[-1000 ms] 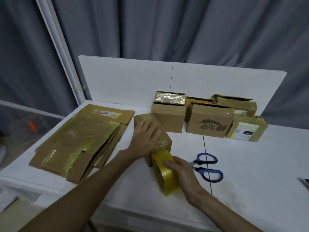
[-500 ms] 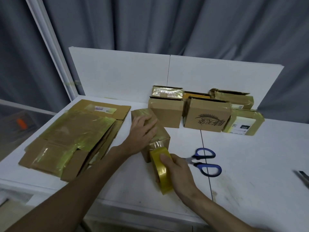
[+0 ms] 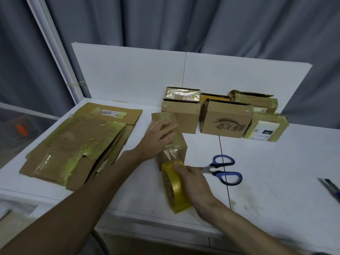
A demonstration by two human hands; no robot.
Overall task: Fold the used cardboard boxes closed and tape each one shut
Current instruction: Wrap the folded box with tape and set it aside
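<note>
At the lower centre of the frame, the right hand grips a roll of yellow tape, its fingers curled over the roll's outer rim. The roll stands on edge on the white table, and its top meets the near end of a small cardboard box. A shiny strip of tape runs from the roll up that end face.

Just above, the left hand lies flat on top of the box, with its fingers nearly straight, spread a little and pressing down on the closed top. The box sits at the centre of the frame, lengthways away from the viewer.

Right of the roll, blue-handled scissors lie on the table, their blades partly hidden behind the right hand. At the far right edge, the tip of a dark tool shows; what it is cannot be told.

In the left half of the frame lies a pile of flattened cardboard patched with yellow tape.

Farther back, right of centre, stands a cluster of boxes: a plain one, one printed with a dark logo and one with a white label, and more behind them. They stand against a white upright panel, and grey curtains hang beyond it.
</note>
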